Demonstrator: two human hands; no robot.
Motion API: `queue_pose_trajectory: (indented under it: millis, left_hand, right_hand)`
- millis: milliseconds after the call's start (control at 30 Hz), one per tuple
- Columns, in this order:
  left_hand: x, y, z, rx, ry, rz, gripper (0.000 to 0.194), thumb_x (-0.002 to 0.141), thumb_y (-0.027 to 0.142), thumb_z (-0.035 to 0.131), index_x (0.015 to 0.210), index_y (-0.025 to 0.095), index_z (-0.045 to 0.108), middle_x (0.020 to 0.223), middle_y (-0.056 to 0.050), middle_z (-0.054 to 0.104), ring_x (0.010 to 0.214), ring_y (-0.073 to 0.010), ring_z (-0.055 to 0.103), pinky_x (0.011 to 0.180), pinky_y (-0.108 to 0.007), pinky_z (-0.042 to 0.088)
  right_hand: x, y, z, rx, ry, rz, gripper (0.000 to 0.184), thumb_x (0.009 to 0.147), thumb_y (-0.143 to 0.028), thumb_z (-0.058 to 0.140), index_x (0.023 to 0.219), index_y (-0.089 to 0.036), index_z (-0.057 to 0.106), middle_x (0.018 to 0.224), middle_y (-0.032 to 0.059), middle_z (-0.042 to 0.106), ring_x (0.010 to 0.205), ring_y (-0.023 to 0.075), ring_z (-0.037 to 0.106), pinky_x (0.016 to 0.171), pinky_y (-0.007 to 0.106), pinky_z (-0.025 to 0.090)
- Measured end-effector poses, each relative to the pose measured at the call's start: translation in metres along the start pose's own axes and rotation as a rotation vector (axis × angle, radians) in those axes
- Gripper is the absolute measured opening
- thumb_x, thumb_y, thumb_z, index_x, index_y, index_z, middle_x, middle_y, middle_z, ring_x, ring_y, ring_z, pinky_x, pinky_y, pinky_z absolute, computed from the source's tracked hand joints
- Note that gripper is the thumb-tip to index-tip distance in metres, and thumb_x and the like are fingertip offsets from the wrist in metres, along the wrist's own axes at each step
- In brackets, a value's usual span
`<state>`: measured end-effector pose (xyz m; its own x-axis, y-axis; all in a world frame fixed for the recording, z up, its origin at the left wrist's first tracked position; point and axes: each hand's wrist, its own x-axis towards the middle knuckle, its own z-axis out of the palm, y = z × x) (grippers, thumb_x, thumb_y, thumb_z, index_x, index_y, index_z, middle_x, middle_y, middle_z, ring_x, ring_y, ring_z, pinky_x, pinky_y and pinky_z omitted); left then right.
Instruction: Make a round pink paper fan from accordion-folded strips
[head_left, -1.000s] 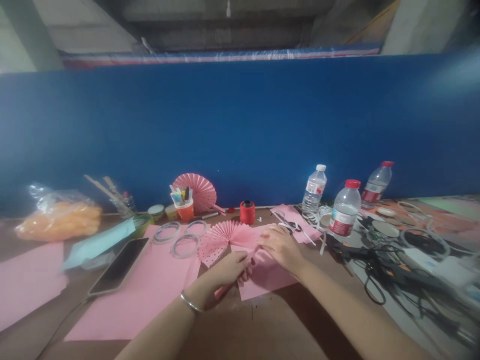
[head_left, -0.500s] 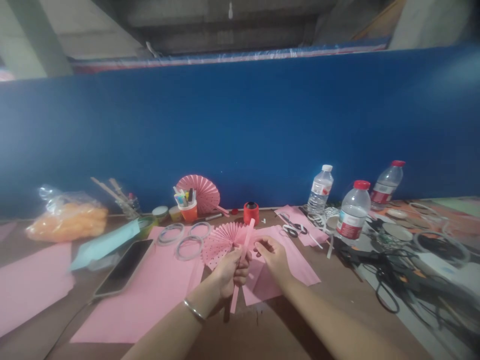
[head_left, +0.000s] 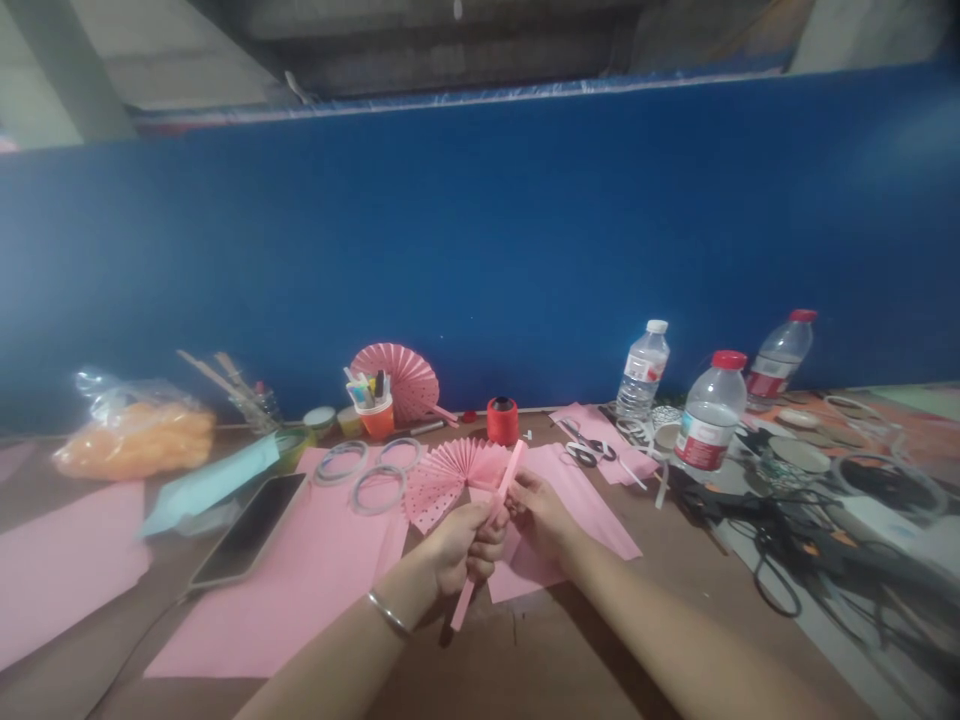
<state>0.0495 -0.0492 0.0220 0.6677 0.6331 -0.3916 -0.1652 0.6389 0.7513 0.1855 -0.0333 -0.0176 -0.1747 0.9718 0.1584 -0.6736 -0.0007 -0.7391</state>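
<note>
My left hand (head_left: 463, 545), with a bracelet at the wrist, is closed round the middle of a narrow folded strip of pink paper (head_left: 511, 467) that tilts up to the right above the table. My right hand (head_left: 538, 512) pinches the same strip just above the left hand. Behind the hands an open pleated pink paper fan (head_left: 450, 477) lies on the table. Flat pink paper sheets (head_left: 300, 575) lie under and beside the hands.
Tape rings (head_left: 375, 488), a phone (head_left: 250, 527), an orange pen cup (head_left: 377, 415), a red spool (head_left: 502, 419), scissors (head_left: 585, 452) and three water bottles (head_left: 706, 425) stand about. Black cables (head_left: 780, 560) crowd the right. A bag of orange items (head_left: 135, 440) sits far left. A blue wall rises behind.
The pink paper, pressed flat on the table a second ago, has been lifted as a folded strip. Both hands have closed on it and its top has tilted further right.
</note>
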Motion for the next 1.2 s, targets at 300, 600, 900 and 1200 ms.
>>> queue_pose_trajectory:
  millis: [300, 600, 900, 1200]
  left_hand:
    - [-0.0041, 0.0039, -0.0014, -0.012, -0.098, -0.05, 0.022, 0.076, 0.031, 0.045, 0.062, 0.018, 0.033, 0.049, 0.009, 0.015, 0.036, -0.0042, 0.008, 0.032, -0.015, 0.004]
    - [-0.0035, 0.0029, -0.0034, -0.032, -0.142, -0.037, 0.025, 0.08, 0.036, 0.041, 0.063, 0.018, 0.034, 0.049, 0.009, 0.015, 0.037, -0.0038, 0.007, 0.032, -0.014, 0.004]
    - [-0.0033, 0.0025, -0.0025, 0.018, -0.111, -0.021, 0.023, 0.079, 0.035, 0.042, 0.065, 0.017, 0.036, 0.049, 0.008, 0.017, 0.037, -0.0033, 0.009, 0.033, -0.014, 0.003]
    - [-0.0031, -0.001, -0.002, 0.101, -0.078, -0.05, 0.019, 0.077, 0.032, 0.042, 0.066, 0.017, 0.039, 0.051, 0.008, 0.019, 0.037, -0.0028, 0.01, 0.034, -0.015, 0.004]
  right_hand:
    - [-0.0035, -0.0042, 0.0003, 0.021, 0.029, 0.027, 0.017, 0.067, -0.024, 0.068, 0.082, -0.016, 0.064, 0.063, -0.0008, 0.06, 0.049, 0.0075, 0.049, 0.049, 0.019, 0.041]
    - [-0.004, -0.0061, 0.0004, 0.04, -0.002, 0.035, 0.02, 0.07, -0.026, 0.066, 0.088, -0.018, 0.064, 0.071, -0.0003, 0.061, 0.051, 0.0065, 0.049, 0.051, 0.019, 0.041]
    - [-0.0019, -0.0032, -0.0016, 0.03, 0.01, 0.049, 0.021, 0.072, -0.03, 0.063, 0.088, -0.016, 0.064, 0.066, 0.0003, 0.06, 0.051, 0.0079, 0.048, 0.05, 0.02, 0.038]
    - [0.0057, -0.0065, -0.0037, -0.067, 0.203, -0.09, 0.014, 0.067, -0.029, 0.065, 0.067, -0.017, 0.058, 0.057, -0.003, 0.052, 0.048, 0.0078, 0.045, 0.046, 0.02, 0.035]
